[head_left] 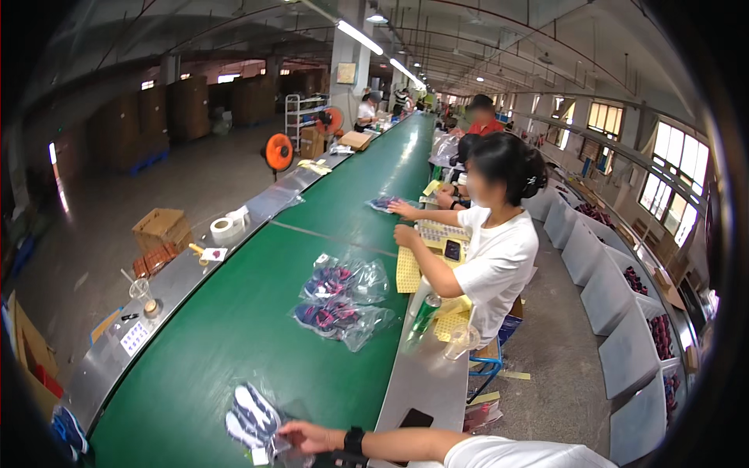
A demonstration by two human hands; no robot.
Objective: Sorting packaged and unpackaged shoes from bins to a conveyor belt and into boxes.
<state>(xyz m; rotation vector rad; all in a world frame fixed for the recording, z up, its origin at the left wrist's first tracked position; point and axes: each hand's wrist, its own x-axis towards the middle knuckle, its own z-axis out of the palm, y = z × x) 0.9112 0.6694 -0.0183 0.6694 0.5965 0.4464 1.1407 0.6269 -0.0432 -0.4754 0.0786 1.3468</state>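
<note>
A clear plastic bag holding a pair of navy and white shoes [253, 411] lies on the green conveyor belt [195, 343] near the lower edge. My right hand [308, 437], with a black watch on its wrist, has its fingers closed on the right side of this bag. My left hand is out of view. Farther up the belt rest two clear bags of dark blue and pink shoes [331, 316], side by side. A black phone [416, 421] lies on the metal ledge just beyond my forearm.
A co-worker in white [499, 249] reaches over the belt toward another bagged item [382, 203]. Yellow sticker sheets [408, 269], a green can [427, 310] and a plastic cup [463, 342] stand along the right ledge. Tape rolls [227, 226] sit on the left ledge. Grey bins [612, 312] line the right.
</note>
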